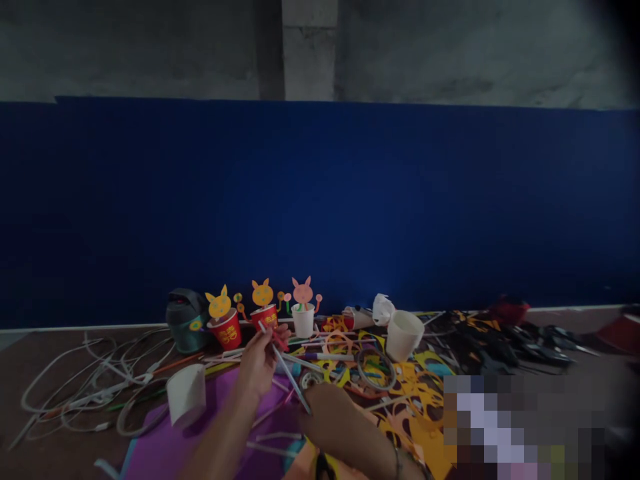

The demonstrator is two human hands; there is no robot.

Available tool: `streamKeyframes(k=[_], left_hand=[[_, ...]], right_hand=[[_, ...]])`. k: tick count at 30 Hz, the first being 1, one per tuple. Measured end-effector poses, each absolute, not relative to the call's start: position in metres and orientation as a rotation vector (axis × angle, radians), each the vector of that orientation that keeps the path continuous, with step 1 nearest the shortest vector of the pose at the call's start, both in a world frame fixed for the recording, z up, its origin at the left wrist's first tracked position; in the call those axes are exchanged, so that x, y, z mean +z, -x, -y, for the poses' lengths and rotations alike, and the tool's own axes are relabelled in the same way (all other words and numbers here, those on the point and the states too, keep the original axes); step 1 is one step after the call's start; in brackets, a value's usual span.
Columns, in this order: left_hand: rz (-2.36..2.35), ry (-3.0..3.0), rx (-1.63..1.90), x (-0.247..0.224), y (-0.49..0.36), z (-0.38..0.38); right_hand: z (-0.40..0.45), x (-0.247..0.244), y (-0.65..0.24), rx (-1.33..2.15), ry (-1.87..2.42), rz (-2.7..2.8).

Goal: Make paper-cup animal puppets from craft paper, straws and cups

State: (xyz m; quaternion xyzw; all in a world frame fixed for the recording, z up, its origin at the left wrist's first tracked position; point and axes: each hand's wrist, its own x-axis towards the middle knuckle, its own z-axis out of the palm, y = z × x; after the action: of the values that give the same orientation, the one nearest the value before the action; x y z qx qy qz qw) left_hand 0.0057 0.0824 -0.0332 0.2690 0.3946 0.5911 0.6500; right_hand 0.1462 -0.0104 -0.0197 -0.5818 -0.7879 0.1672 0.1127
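My left hand [260, 357] has its fingers wrapped round a pale stick [287, 370], near a small red piece [281, 343]. Bent at the wrist, my right hand [320, 407] reaches in from the right by the stick's lower end; its fingers are hidden. Behind them stand two red cups [227, 331] with orange cat-face cutouts [263, 293] and a white cup [303, 321] with a pink cat-face cutout [303, 292]. Purple paper [225, 393] lies beneath my left forearm.
At left are tangled white cables [90, 393], a dark green container [187, 323] and a tilted white cup [187, 395]. Another white cup [404, 335], a tape ring [375, 370] and yellow-orange paper scraps [420, 393] lie right. Dark tools [520, 343] are farther right.
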Motion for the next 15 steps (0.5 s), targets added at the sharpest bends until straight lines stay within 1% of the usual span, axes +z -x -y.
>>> streamKeyframes(k=[3,5,7,9,10,11,12,15], left_hand=[[-0.945,-0.572,1.229,-0.034,-0.001,-0.092],[-0.93,-0.614,1.212,-0.033,0.003,-0.095],[-0.907,-0.658,1.226,-0.03,0.007,-0.097],[-0.902,-0.67,1.234,-0.027,0.007,-0.098],[-0.909,-0.661,1.228,-0.026,0.006,-0.098],[-0.918,-0.647,1.216,-0.026,0.003,-0.096],[-0.924,-0.633,1.195,-0.026,-0.001,-0.094],[-0.912,-0.607,1.09,-0.033,-0.016,-0.083]], right_hand=[[0.014,-0.016,-0.142,0.694,1.562,2.335],[0.014,-0.016,-0.142,0.846,1.495,2.329],[0.009,-0.017,-0.147,0.918,1.477,2.318],[-0.002,-0.015,-0.161,0.832,1.581,2.275],[-0.01,-0.014,-0.172,0.698,1.704,2.232],[-0.02,-0.013,-0.184,0.499,1.945,2.13],[-0.03,-0.012,-0.198,0.41,2.059,2.052],[-0.062,-0.016,-0.236,0.264,2.309,1.852]])
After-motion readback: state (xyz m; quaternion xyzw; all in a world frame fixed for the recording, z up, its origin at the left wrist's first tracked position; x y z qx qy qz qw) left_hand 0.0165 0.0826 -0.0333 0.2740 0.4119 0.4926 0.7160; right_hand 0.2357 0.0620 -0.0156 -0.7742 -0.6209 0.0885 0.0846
